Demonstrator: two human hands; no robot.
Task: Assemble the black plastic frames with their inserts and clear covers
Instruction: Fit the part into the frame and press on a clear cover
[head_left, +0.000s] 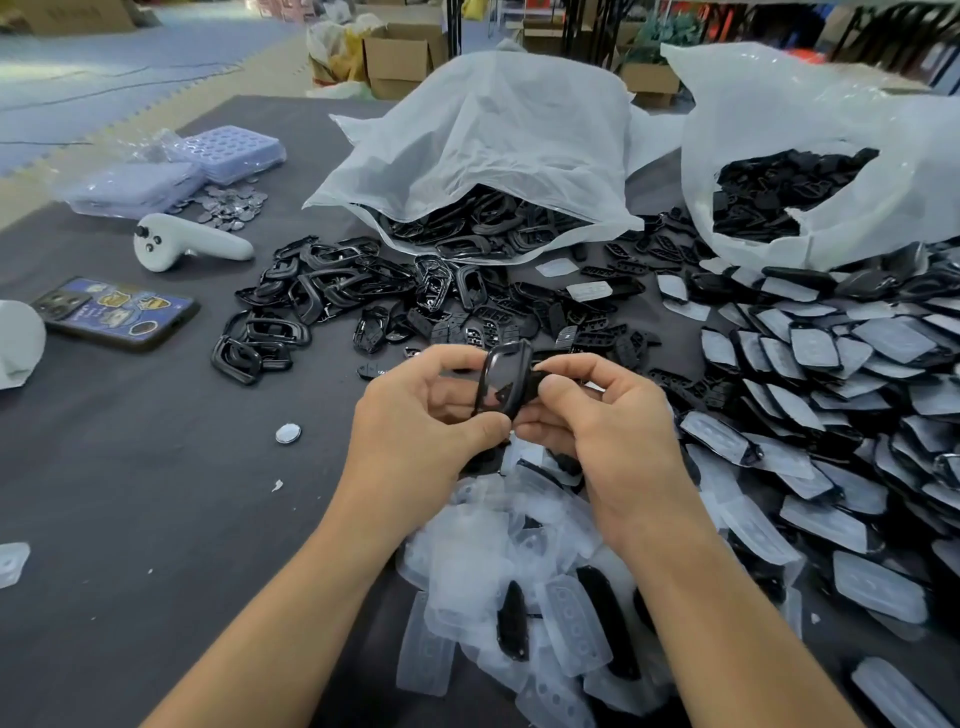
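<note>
Our left hand (415, 415) and right hand (602, 431) both pinch one black frame (506, 379) by its edges, holding it upright above the table (156, 493), dead centre. We see loose frames (291, 301) at ten o'clock, clear covers (519, 571) at six, a bag (493, 145) of frames at twelve and covered pieces (857, 395) heaped at three.
</note>
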